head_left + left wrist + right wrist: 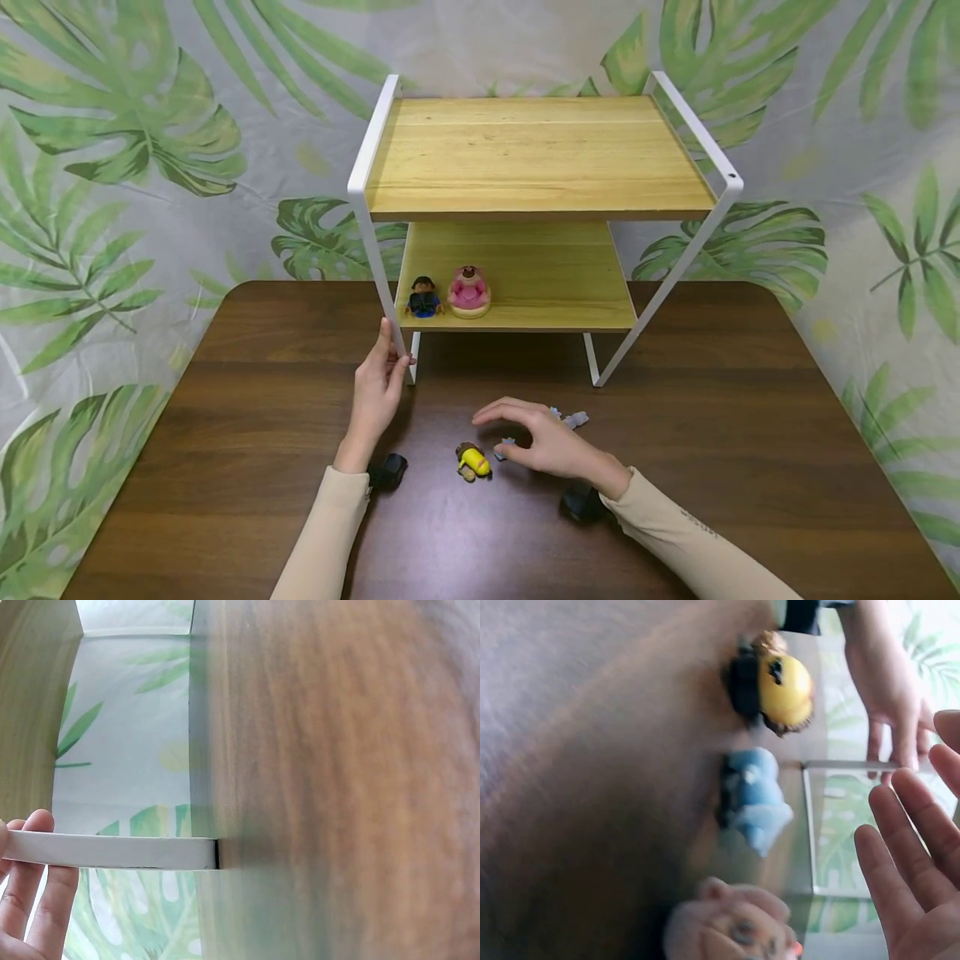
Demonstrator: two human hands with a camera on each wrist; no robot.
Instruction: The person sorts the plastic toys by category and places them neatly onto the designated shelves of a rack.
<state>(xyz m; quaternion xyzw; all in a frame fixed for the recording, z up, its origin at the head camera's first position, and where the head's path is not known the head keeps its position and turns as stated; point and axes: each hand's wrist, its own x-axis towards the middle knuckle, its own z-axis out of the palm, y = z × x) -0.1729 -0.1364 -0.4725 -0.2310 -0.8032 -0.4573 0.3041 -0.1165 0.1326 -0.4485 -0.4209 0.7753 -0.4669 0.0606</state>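
thumb and fingers spread and pinching nothing, the right hand [547, 440] is hovering just above a blue figure [754, 791] lying beneath its thumb on the brown table [225, 467], while the left hand [375, 393], farther away, is gripping the white shelf leg [135, 852].

Five toy figures can be counted. Two stand on the shelf: one dark-haired figure in black and blue [424, 298] and one pink seated bear [469, 293]. At least three lie on the one dark-brown wooden surface [225, 467]: one yellow-and-brown figure [473, 460], one pale-blue figure [754, 787] and one greyish-pink figure [731, 930]; the right grip [551, 442] partly hides the exact number. One shelf unit has two pale wooden boards [536, 158] and two white metal side frames [372, 250]. Grips: two. Beige sleeves [322, 533]: two. Black wrist devices [390, 472]: two.
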